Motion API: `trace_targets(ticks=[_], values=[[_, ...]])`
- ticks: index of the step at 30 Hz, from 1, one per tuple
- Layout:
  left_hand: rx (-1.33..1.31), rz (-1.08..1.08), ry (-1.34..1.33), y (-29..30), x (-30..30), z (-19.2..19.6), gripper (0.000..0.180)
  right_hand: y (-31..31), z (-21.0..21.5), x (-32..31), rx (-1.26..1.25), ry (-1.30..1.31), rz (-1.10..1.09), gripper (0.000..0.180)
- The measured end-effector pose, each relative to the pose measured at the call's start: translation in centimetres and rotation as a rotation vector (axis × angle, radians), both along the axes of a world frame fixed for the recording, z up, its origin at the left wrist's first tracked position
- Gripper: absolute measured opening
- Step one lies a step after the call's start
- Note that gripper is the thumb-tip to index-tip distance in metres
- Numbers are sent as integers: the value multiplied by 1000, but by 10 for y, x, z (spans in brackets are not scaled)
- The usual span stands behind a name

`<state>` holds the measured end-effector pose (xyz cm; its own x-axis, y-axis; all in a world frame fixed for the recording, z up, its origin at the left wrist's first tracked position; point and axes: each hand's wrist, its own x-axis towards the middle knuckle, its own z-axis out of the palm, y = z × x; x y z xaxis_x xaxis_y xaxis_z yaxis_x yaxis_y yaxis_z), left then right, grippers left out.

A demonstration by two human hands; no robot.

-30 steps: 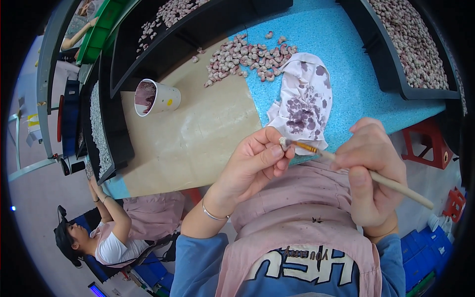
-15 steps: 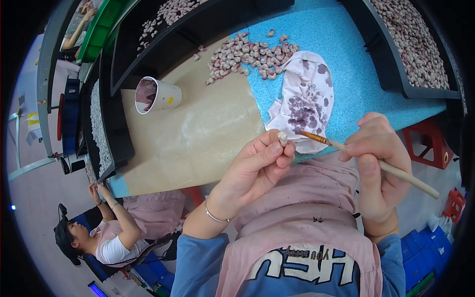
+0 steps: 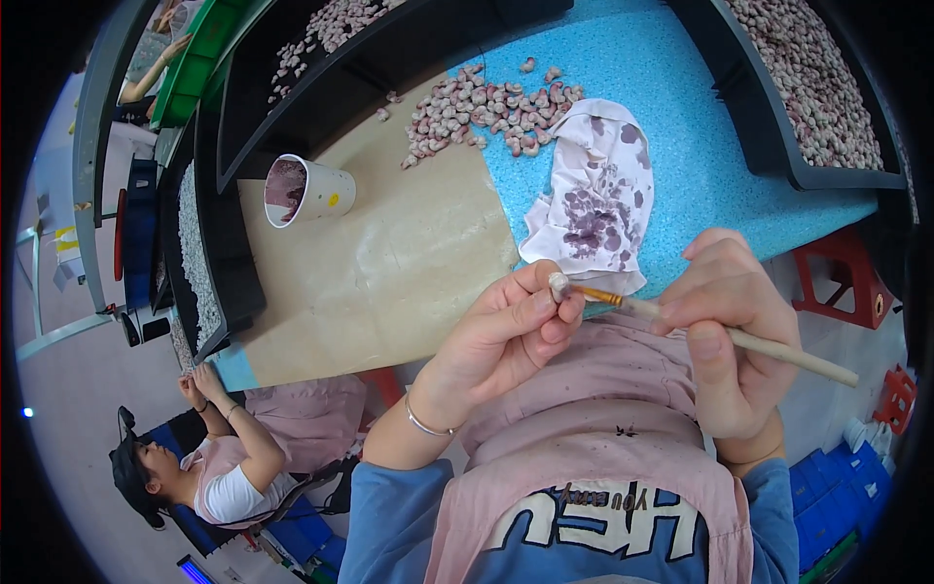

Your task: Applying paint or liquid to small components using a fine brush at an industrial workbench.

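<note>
Between the thumb and fingers of my left hand (image 3: 511, 316) is a small whitish piece (image 3: 558, 284), mostly covered by the fingertips. My right hand (image 3: 735, 336) grips a paintbrush (image 3: 788, 354) by its pale wooden handle. The brush's bristle tip meets the small piece, or lies right at it. Just beyond both hands spreads a white cloth (image 3: 611, 170) blotched with dark purple stains. A loose heap of small curled pieces (image 3: 486, 109), whitish with purplish-red patches, lies past the cloth to the left.
A white paper cup (image 3: 331, 193) with purple paint inside stands left on a brown sheet (image 3: 389, 253). Black trays (image 3: 793, 146) of similar pieces line the far right and far left. A red stool (image 3: 842, 277) is right of the table. Another person (image 3: 229, 457) sits at lower left.
The brush has moved left from over the cloth, bringing its tip to the small piece. My left hand has barely shifted.
</note>
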<state>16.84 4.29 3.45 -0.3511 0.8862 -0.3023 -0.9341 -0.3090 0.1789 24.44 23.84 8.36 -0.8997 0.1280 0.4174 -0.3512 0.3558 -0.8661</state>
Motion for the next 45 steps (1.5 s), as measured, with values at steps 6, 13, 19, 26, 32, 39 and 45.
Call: trace_targets(ticks=[6, 13, 19, 26, 32, 39, 45], values=[[68, -12, 41, 1, -2, -2, 10, 7, -4, 3, -143, 43, -105, 11], [-76, 76, 5, -5, -22, 5, 12, 10, -5, 3, -261, 28, -155, 17], [28, 543, 465, 10, -163, 64, 21, 8, -8, 6, -370, 2, -176, 19], [-919, 261, 1401, 13, -115, 23, 11, 15, -21, 3, -382, -29, -195, 18], [-1220, 208, 2068, 10, -111, -10, 14, 18, -21, 0, -396, -74, -167, 16], [-1202, 221, 2360, 12, -107, -17, 10, 15, -24, 3, -405, -88, -162, 15], [-1102, 271, 1963, 11, -53, 3, 10, 12, -20, 2, -411, -74, -163, 15]])
